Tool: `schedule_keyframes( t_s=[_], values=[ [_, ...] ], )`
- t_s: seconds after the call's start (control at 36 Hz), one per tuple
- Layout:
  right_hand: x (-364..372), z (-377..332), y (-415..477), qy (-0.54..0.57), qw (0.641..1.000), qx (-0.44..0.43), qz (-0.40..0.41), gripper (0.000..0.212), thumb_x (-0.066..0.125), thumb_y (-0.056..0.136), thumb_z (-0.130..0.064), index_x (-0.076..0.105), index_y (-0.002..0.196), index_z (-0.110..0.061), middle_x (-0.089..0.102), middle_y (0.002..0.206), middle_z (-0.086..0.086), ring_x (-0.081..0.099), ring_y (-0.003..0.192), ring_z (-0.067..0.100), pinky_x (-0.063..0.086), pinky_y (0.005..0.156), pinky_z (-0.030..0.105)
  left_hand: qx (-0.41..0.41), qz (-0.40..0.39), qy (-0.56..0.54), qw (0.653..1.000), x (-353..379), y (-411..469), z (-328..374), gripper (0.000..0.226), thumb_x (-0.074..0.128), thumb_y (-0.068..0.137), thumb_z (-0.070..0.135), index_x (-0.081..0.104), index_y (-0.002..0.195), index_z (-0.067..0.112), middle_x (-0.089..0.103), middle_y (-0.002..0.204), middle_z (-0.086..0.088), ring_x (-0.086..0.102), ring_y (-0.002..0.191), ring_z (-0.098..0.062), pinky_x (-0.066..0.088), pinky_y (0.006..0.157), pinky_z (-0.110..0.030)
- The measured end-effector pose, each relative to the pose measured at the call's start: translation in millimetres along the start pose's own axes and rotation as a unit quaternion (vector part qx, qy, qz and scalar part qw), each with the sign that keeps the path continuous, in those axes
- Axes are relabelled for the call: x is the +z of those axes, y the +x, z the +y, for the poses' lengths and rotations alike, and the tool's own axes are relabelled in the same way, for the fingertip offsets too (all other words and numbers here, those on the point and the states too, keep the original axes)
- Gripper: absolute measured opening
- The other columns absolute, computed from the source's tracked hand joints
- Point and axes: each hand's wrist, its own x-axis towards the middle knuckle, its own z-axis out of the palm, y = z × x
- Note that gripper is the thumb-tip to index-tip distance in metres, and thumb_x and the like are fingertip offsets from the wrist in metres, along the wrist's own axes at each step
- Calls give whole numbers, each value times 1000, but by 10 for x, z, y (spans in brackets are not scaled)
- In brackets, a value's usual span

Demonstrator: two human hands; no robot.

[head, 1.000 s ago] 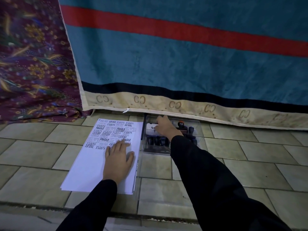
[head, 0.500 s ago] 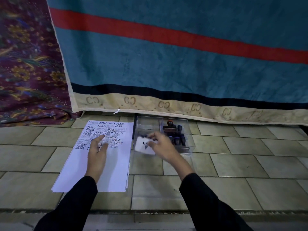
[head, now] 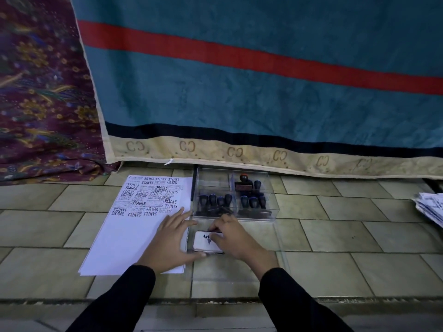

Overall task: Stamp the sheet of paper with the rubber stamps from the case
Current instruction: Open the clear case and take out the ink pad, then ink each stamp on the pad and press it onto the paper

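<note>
Hanging across the back of the scene was a large teal blanket (head: 263, 92) with a red stripe and a beige border, and to its left lay a purple floral cloth (head: 43, 92). Below them spread a tiled floor (head: 347, 236). A sheet of paper (head: 124, 236), topmost of a thin stack, lay on the tiles, its far half crowded with black stamp marks reading FRAGILE, SAMPLE and AIR MAIL, its near half blank. Just to the right of the paper stood the clear plastic case (head: 249, 174), divided into compartments; dark-handled rubber stamps (head: 215, 202) stood upright in the near compartments, and one stamp with a reddish knob (head: 243, 182) stood in the far right one. Another pile of papers (head: 430, 207) showed at the right edge.

The left hand (head: 172, 238) rested on the right side of the sheet, fingers spread flat, its thumb reaching under the near edge of a white ink pad (head: 203, 243). The right hand (head: 233, 236) was curled over that ink pad, gripping it by its far and right sides, just in front of the case.
</note>
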Motion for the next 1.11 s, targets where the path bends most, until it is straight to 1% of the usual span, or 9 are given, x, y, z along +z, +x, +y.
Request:
schedule_keyframes(
  t_s=[0.11, 0.22, 0.42, 0.58, 0.64, 0.72, 0.78, 0.89, 1.11],
  values=[
    [-9, -2, -68, 40, 999, -15, -5, 50, 66, 79, -44, 55, 122, -20, 51, 117, 3, 41, 116, 19, 39, 101, 32, 1, 0, -1, 1000, -10, -21, 16, 74, 56, 61, 86, 45, 124, 48, 19, 151, 27, -5, 142, 10, 2, 120, -35],
    [-34, 17, -127, 29, 998, -59, -15, 63, 77, 68, -43, 53, 122, -23, 53, 117, -2, 42, 112, 15, 40, 97, 28, -3, 2, -8, 1000, -1, -25, 26, 63, 56, 61, 86, 47, 112, 50, 21, 149, 28, -3, 143, 9, 2, 120, -34],
    [-92, 4, -144, 70, 995, -64, 6, 40, 70, 69, -35, 53, 105, -27, 60, 107, -8, 51, 99, 9, 47, 83, 27, -10, 5, -18, 1000, 8, -17, 5, 59, 57, 60, 86, 47, 104, 49, 25, 150, 26, 0, 143, 9, 5, 120, -36],
    [-182, -25, -86, 124, 992, -31, 13, 8, 55, 89, -33, 55, 92, -27, 63, 85, -6, 52, 66, 2, 40, 59, 19, -23, -3, -7, 1000, -10, 2, 12, 73, 58, 57, 86, 48, 112, 39, 25, 153, 23, 1, 143, 8, 5, 120, -36],
    [-172, -33, -35, 122, 992, -22, 29, 12, 50, 94, -32, 58, 96, -24, 58, 91, -5, 50, 73, 1, 38, 64, 17, -38, -7, -14, 999, -24, 3, 33, 89, 59, 54, 88, 42, 126, 37, 23, 154, 23, 0, 142, 9, 5, 120, -34],
    [-137, -63, 45, 106, 992, -3, 70, 23, 46, 97, -25, 60, 111, -14, 50, 105, 1, 50, 94, 10, 38, 84, 18, -65, -8, -34, 997, -42, -9, 63, 114, 62, 50, 87, 24, 144, 35, 19, 156, 17, 3, 142, 6, 7, 120, -32],
    [-115, -86, 73, 103, 990, 14, 100, 23, 48, 96, -23, 54, 116, -14, 53, 105, 2, 53, 97, 14, 41, 85, 21, -81, -16, -38, 996, -53, -17, 83, 123, 63, 48, 86, 12, 149, 36, 15, 159, 13, 7, 144, -2, 9, 120, -33],
    [-101, -113, 98, 71, 990, 14, 125, 13, 49, 94, -20, 53, 106, -14, 61, 100, 3, 56, 89, 15, 47, 78, 28, -89, -30, -30, 995, -66, -16, 110, 129, 63, 46, 87, 5, 150, 38, 10, 160, 10, 3, 143, -1, 4, 118, -28],
    [-71, -148, 77, -95, 992, -32, 78, 29, 36, 99, -17, 60, 110, -6, 55, 112, 13, 51, 104, 25, 44, 93, 33, -59, -51, 14, 997, -65, -6, 98, 131, 58, 50, 89, 0, 152, 31, 5, 161, 10, -13, 138, 10, -8, 117, -26]
  ],
)
